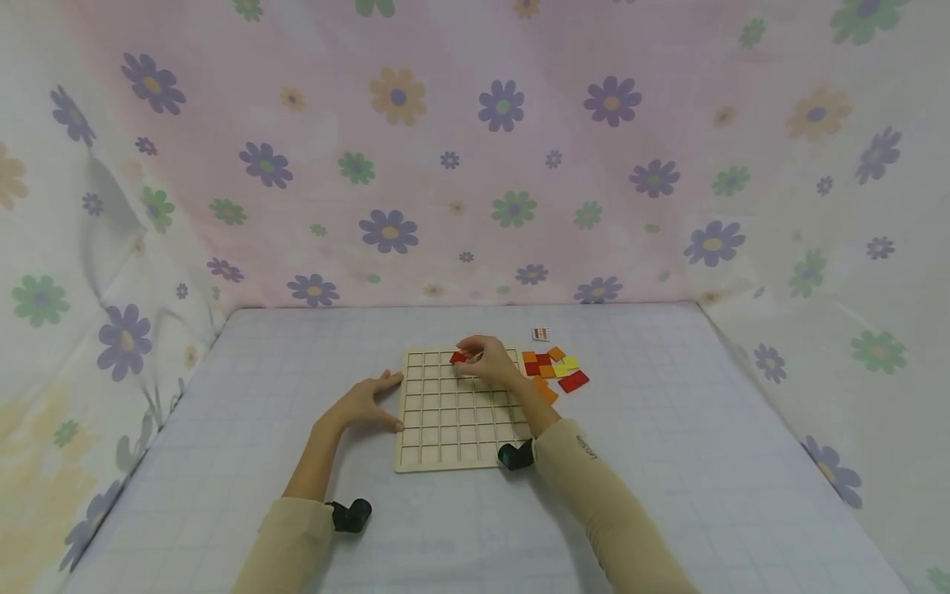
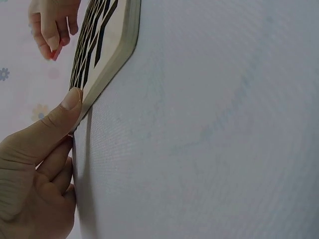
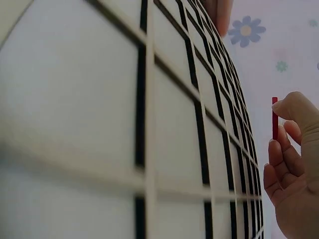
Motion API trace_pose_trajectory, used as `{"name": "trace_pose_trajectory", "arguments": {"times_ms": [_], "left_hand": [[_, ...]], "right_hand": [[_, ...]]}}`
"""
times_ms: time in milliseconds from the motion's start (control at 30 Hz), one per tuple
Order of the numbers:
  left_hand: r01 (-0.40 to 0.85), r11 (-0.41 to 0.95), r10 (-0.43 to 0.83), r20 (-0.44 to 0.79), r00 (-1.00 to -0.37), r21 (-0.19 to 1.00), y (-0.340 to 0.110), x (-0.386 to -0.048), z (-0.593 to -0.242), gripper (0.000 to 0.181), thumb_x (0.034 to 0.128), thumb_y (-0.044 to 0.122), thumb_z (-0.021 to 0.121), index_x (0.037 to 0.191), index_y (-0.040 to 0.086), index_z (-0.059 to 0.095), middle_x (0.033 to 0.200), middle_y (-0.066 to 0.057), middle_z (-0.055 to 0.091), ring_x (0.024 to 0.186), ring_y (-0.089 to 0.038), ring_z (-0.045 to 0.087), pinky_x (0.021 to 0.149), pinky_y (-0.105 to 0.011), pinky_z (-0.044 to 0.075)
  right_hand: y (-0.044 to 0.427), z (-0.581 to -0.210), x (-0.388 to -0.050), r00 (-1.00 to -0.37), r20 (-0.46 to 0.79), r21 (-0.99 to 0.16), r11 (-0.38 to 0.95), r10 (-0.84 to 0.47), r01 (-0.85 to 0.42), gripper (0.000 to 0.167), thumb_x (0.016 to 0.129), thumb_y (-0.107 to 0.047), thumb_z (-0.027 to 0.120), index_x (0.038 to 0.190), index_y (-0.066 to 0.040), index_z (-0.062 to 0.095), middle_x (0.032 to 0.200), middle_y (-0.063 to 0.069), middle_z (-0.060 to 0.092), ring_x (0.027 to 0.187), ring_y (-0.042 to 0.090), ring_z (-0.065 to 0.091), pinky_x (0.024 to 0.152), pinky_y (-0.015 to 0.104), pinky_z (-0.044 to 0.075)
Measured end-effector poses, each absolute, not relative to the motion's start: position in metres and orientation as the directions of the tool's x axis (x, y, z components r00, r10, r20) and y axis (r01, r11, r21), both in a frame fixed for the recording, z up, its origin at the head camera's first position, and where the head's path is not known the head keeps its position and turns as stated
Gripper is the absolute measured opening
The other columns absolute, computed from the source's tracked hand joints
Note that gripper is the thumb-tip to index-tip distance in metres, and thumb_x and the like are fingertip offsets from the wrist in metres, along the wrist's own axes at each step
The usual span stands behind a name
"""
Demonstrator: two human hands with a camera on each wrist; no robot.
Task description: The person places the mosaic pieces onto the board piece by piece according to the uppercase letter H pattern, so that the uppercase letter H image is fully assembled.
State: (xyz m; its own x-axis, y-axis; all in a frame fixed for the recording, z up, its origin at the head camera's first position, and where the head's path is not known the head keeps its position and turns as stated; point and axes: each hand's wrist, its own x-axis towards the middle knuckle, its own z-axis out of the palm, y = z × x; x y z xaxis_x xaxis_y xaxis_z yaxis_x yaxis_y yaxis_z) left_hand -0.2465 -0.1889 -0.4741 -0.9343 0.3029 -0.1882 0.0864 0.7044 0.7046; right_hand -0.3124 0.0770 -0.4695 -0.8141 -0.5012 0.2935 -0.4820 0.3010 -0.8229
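A pale wooden board (image 1: 447, 417) with a grid of square recesses lies flat on the table. Above its far rows my right hand (image 1: 486, 361) pinches a red square tile (image 3: 275, 118) between thumb and fingers; in the right wrist view the tile is held edge-on, apart from the board. My left hand (image 1: 365, 403) rests at the board's left edge, thumb and fingers spread and touching the rim. The left wrist view shows the left thumb (image 2: 73, 99) against the board's edge. Part of the board is hidden under the right hand and forearm.
Right of the board lies a loose cluster of orange, yellow and red tiles (image 1: 573, 381), some overlapping. Behind them is a small printed card (image 1: 540, 334). White cloth covers the table (image 1: 282, 363), and flowered fabric (image 1: 460, 165) hangs at the back and sides.
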Motion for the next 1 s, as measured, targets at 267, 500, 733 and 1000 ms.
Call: {"name": "trace_pose_trajectory", "arguments": {"times_ms": [267,500,733,1000], "left_hand": [[0.082,0.701,0.306,-0.195,-0.932,0.709,-0.19,-0.248,-0.475,0.096,0.0622,0.023,0.087,0.143,0.003,0.038,0.15,-0.025,0.022,0.138,-0.045,0.019,0.111,-0.058,0.018],[0.084,0.703,0.307,-0.195,-0.932,0.707,-0.19,-0.247,-0.476,0.097,0.0624,0.023,0.087,0.143,0.003,0.037,0.15,-0.025,0.022,0.138,-0.046,0.019,0.11,-0.058,0.019],[0.09,0.708,0.303,-0.187,-0.934,0.7,-0.19,-0.246,-0.476,0.097,0.0626,0.023,0.087,0.143,0.003,0.037,0.15,-0.025,0.023,0.138,-0.045,0.019,0.11,-0.058,0.02],[0.096,0.692,0.311,-0.175,-0.934,0.716,-0.191,-0.245,-0.48,0.097,0.0621,0.023,0.087,0.143,0.003,0.038,0.149,-0.026,0.023,0.137,-0.046,0.019,0.11,-0.058,0.019]], "right_hand": [[0.049,-0.488,-0.329,-0.826,0.225,-0.816,0.364,-0.517,-0.449,0.032,0.081,-0.005,0.071,0.11,0.007,0.063,0.104,0.02,0.064,0.09,0.027,0.061,0.077,0.029,0.053],[0.036,-0.494,-0.332,-0.822,0.185,-0.772,0.438,-0.538,-0.461,0.032,0.08,-0.007,0.071,0.108,0.005,0.064,0.101,0.016,0.066,0.088,0.024,0.061,0.077,0.027,0.052],[0.034,-0.488,-0.329,-0.816,0.115,-0.747,0.492,-0.567,-0.447,0.034,0.086,-0.007,0.067,0.117,0.006,0.062,0.11,0.018,0.062,0.101,0.03,0.059,0.085,0.034,0.052],[0.035,-0.487,-0.327,-0.818,0.088,-0.732,0.52,-0.568,-0.44,0.031,0.087,-0.011,0.067,0.115,0.001,0.066,0.107,0.014,0.059,0.097,0.028,0.058,0.082,0.032,0.052]]}}
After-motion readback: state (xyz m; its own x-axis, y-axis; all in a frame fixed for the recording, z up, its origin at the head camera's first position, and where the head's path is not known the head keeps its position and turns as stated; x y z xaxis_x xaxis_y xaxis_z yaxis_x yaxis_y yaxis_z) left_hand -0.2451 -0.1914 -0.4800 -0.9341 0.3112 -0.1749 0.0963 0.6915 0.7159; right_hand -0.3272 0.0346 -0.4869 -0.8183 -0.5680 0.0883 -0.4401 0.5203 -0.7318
